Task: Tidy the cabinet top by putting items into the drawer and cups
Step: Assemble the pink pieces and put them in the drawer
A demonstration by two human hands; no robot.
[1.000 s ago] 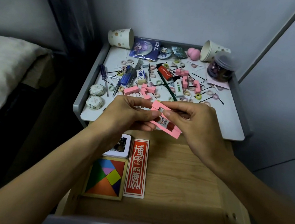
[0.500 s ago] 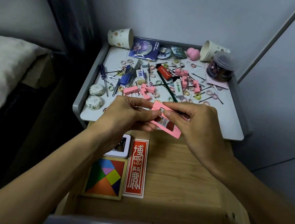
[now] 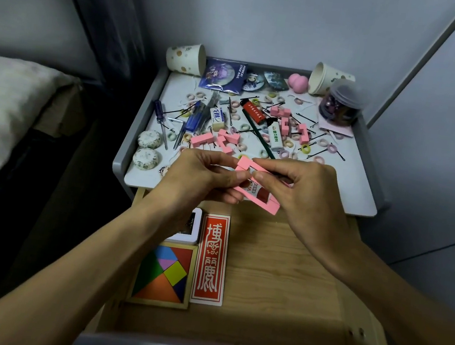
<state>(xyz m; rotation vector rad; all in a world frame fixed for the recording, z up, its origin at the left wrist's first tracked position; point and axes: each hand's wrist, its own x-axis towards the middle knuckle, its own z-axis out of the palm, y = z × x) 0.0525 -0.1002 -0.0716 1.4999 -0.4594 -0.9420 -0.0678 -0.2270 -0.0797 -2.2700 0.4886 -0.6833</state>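
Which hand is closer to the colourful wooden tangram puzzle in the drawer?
Left. The left hand hovers beyond the far edge of the colourful wooden tangram puzzle; the right hand is farther off to its right. Both pinch a flat pink frame.

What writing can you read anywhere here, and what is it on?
"HONKAI STAR RAIL": blue packet.
"4B", probably: eraser.
Large stylised Chinese characters, white on red: red card in the drawer.
Green Chinese print, too small to read: white lighter.
White print, too small to read: red lighter.
Label seen through the pink frame: mostly hidden.
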